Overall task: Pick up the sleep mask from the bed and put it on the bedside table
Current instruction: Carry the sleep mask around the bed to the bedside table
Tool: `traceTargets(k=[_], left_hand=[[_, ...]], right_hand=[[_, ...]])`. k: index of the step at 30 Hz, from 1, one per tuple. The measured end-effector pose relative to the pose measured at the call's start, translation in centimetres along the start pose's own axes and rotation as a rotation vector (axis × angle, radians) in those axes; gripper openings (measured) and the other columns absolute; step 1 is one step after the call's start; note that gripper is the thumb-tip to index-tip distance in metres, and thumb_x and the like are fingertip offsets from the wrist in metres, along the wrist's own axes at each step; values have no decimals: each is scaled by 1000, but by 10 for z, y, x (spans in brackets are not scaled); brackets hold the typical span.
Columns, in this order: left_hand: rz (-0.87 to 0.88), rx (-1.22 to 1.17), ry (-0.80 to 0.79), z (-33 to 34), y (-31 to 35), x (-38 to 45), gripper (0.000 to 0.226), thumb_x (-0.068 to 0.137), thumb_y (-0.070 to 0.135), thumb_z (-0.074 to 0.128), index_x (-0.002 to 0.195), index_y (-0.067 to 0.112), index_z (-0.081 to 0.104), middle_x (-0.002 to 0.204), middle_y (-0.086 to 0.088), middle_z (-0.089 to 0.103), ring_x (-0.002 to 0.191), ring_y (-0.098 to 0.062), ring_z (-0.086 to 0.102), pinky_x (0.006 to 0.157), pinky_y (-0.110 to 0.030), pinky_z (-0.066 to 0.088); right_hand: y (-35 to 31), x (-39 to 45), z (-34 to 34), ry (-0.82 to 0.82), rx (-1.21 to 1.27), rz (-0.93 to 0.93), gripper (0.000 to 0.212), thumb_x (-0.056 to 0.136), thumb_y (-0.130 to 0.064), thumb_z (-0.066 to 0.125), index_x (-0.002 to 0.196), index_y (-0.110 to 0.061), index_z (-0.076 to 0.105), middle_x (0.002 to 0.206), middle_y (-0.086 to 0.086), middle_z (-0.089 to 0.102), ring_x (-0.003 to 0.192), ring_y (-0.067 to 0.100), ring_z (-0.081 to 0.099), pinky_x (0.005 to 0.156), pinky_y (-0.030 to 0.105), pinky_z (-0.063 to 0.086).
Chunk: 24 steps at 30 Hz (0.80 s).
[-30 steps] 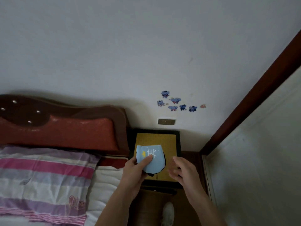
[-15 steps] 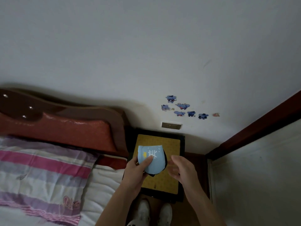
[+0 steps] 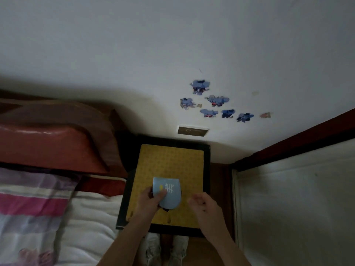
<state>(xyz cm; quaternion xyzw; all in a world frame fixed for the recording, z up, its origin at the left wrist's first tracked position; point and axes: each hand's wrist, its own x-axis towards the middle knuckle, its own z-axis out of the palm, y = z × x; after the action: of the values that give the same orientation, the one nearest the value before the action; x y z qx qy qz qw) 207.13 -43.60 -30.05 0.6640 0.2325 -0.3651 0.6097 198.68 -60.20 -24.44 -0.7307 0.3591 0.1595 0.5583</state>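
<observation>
The light blue sleep mask (image 3: 170,192), folded, with white lash marks and a yellow spot, is over the front half of the bedside table (image 3: 169,164), a black-framed table with a yellow top. My left hand (image 3: 148,200) grips the mask's left edge, thumb on its face. My right hand (image 3: 204,206) hovers just right of the mask with loosely curled fingers, holding nothing. A dark strap shows under the mask. Whether the mask touches the tabletop I cannot tell.
The bed (image 3: 86,227) with white sheet lies to the left, a pink and purple striped pillow (image 3: 28,204) against a red padded headboard (image 3: 48,146). A wall socket (image 3: 192,130) and blue stickers (image 3: 215,104) are behind the table. A white wardrobe panel (image 3: 297,208) stands right. My shoes (image 3: 167,250) are below.
The view has closed in on the table. My hands and the mask have come down lower over the yellow top, left hand still gripping the mask.
</observation>
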Motion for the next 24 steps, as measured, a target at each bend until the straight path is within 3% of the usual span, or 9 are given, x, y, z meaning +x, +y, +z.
traceTargets(k=[7, 10, 12, 15, 17, 20, 24], left_hand=[[35, 282, 148, 3, -43, 66, 35, 90, 30, 72, 116, 9, 63, 109, -9, 70, 99, -30, 67, 83, -50, 60], [121, 407, 171, -1, -57, 73, 48, 90, 23, 71, 132, 12, 51, 122, -13, 66, 99, -27, 64, 76, -40, 57], [235, 536, 167, -9, -65, 64, 60, 90, 16, 69, 142, 14, 39, 133, -15, 54, 104, -30, 61, 77, -41, 55], [650, 1090, 170, -23, -79, 46, 63, 89, 17, 65, 146, 14, 38, 144, -21, 46, 123, -38, 53, 88, -49, 55], [818, 1368, 19, -28, -88, 34, 63, 90, 26, 57, 149, 17, 35, 157, -16, 37, 141, -34, 39, 101, -49, 51], [752, 1567, -136, -31, -102, 31, 67, 95, 40, 46, 154, 16, 24, 164, -8, 17, 150, -26, 19, 111, -50, 42], [709, 1662, -161, -30, -101, 42, 68, 101, 44, 31, 156, 15, 2, 165, -6, -8, 152, -25, -6, 120, -50, 25]], right_hand=[[60, 40, 26, -47, -434, -220, 39, 95, -33, 56, 133, -28, 53, 126, -13, 51, 117, 4, 52, 94, 19, 45], [80, 53, 39, -48, -550, -268, 44, 96, -34, 54, 138, -24, 49, 136, -7, 49, 124, 9, 50, 100, 22, 46], [91, 57, 46, -48, -616, -294, 49, 97, -34, 53, 143, -21, 45, 145, -2, 45, 132, 13, 46, 106, 24, 42], [102, 61, 55, -64, -725, -305, 57, 97, -35, 51, 149, -20, 35, 157, 3, 34, 145, 20, 31, 117, 33, 35], [108, 62, 59, -72, -798, -333, 62, 95, -34, 51, 152, -21, 29, 162, 4, 25, 150, 23, 20, 120, 37, 30], [115, 64, 65, -94, -841, -339, 68, 95, -36, 51, 155, -26, 19, 166, 2, 14, 153, 22, 8, 122, 38, 23], [122, 68, 69, -83, -854, -317, 71, 96, -38, 51, 156, -26, 15, 167, 2, 9, 154, 22, 4, 124, 38, 16]])
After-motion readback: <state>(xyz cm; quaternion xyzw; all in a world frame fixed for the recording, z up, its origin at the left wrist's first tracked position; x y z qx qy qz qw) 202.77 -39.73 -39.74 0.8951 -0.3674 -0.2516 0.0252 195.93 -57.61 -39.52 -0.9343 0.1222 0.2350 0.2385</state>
